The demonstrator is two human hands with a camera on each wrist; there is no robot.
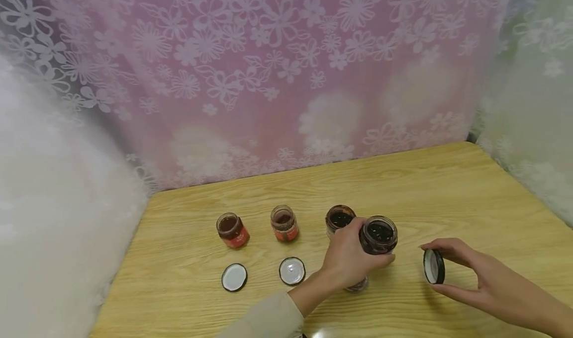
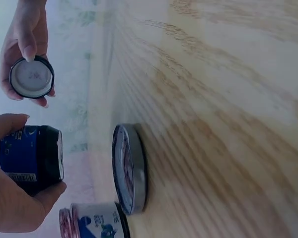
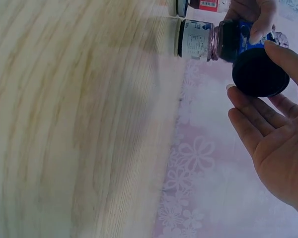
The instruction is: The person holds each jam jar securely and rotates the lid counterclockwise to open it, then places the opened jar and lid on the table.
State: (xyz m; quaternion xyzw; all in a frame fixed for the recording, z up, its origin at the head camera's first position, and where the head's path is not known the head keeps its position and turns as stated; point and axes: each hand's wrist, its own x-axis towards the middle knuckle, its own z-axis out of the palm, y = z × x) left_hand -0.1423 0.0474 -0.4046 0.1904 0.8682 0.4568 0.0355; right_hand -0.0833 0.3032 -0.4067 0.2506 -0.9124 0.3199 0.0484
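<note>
My left hand (image 1: pixel 349 258) grips an open glass jar (image 1: pixel 379 233) of dark jam, raised above the table; a blue label (image 2: pixel 20 153) shows in the left wrist view. To its right, my right hand (image 1: pixel 488 281) pinches a black-rimmed lid (image 1: pixel 433 267) by its edge, apart from the jar. The lid's pale inside faces left, and its black top (image 3: pixel 260 73) shows in the right wrist view. Just behind my left hand stands a second open jar (image 1: pixel 339 217) with dark contents, partly hidden. Another lid (image 1: pixel 358 285) lies on the table, mostly covered by that hand.
Two open jars with red labels, one at the left (image 1: pixel 233 231) and one nearer the middle (image 1: pixel 284 223), stand on the wooden table (image 1: pixel 179 268). A lid (image 1: pixel 235 277) and another lid (image 1: pixel 292 271) lie in front of them. A floral curtain (image 1: pixel 268 79) hangs behind.
</note>
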